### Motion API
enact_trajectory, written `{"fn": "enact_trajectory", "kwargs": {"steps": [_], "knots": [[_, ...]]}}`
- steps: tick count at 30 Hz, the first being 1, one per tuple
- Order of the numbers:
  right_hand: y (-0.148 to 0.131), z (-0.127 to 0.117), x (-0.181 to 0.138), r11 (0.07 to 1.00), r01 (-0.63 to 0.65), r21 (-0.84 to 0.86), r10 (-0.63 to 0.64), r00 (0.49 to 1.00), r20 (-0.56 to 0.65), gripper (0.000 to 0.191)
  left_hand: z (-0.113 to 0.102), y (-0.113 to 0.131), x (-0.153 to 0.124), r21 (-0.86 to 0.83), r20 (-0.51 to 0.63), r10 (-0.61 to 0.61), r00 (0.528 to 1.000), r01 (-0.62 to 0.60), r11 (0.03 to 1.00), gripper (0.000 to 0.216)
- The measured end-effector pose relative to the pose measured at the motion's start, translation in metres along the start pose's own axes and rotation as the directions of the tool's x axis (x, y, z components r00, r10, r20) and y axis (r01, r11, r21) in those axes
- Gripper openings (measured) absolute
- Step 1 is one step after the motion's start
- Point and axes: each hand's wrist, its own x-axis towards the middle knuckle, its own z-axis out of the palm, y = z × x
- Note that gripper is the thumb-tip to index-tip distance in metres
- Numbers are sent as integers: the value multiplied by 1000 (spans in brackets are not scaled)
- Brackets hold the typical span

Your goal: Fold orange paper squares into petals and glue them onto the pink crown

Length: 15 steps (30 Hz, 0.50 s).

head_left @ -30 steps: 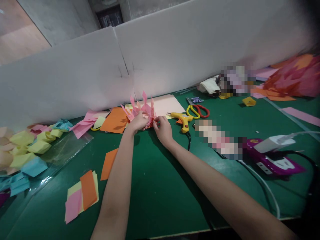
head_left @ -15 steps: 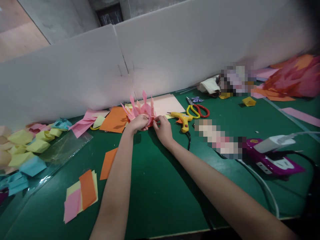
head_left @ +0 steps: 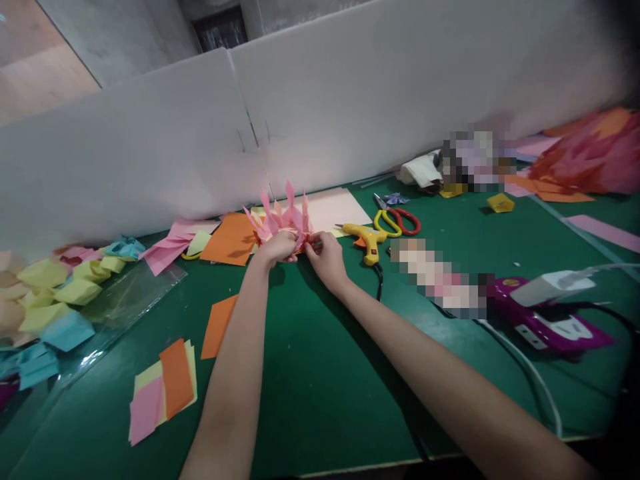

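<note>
A pink folded-paper flower (head_left: 291, 215) with tall pointed petals is held at the far middle of the table. My left hand (head_left: 281, 248) is closed around its lower left side, with the fingertips partly hidden. On its right edge, my right hand (head_left: 326, 255) pinches the paper between thumb and fingers. A little orange shows at the flower's base between the hands. Just right of my right hand lies a yellow glue gun (head_left: 367, 239), its nozzle pointing left. Behind the flower is a pale pink sheet (head_left: 333, 207).
Scissors (head_left: 397, 219) with yellow and red handles lie beyond the glue gun. A purple power strip (head_left: 550, 320) with a white plug sits at right. Folded paper pieces (head_left: 55, 287) cover the left side, near paper strips (head_left: 165, 387). A white partition (head_left: 150, 153) stands behind.
Both hands stay almost in place on the flower, with only slight finger movement at its right edge. The whole view has shifted very slightly.
</note>
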Motion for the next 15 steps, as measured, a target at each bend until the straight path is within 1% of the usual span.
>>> {"fn": "enact_trajectory", "kwargs": {"steps": [9,15], "knots": [[1,-1,1,1000,12,-8,-12,1000,16,5,-1,-3,2,-12,6,11,1000,-11,1000,19],[0,-2,0,999,4,-45,-3,1000,20,10,0,-6,5,-24,8,19,1000,-19,1000,18]]}}
